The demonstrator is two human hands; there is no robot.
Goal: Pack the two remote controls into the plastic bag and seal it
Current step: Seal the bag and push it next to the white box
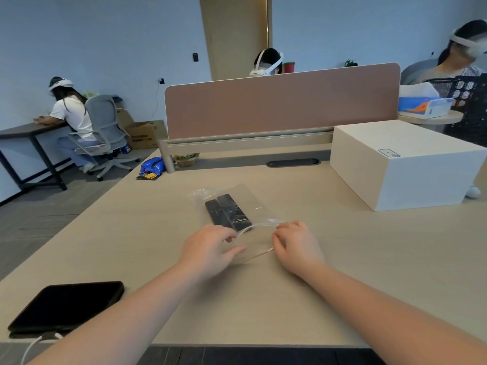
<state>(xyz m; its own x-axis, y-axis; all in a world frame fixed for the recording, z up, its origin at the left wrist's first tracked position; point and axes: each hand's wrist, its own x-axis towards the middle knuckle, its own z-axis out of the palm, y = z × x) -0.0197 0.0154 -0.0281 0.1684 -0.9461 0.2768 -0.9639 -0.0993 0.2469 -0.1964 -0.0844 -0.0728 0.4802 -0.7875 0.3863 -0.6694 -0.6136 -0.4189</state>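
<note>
Two black remote controls lie side by side inside a clear plastic bag (246, 197) on the beige desk: a slimmer one (215, 212) on the left and a wider one (234, 209) on the right. The bag's mouth faces me. My left hand (209, 250) pinches the left end of the mouth, and my right hand (296, 246) pinches its right end. The upper lip arches up between them, so the mouth gapes.
A black tablet (66, 308) with a white cable lies at the near left corner. A large white box (403, 162) stands at the right. A pink divider panel (282, 104) closes the desk's far edge. Other people sit beyond it and at a side table on the left.
</note>
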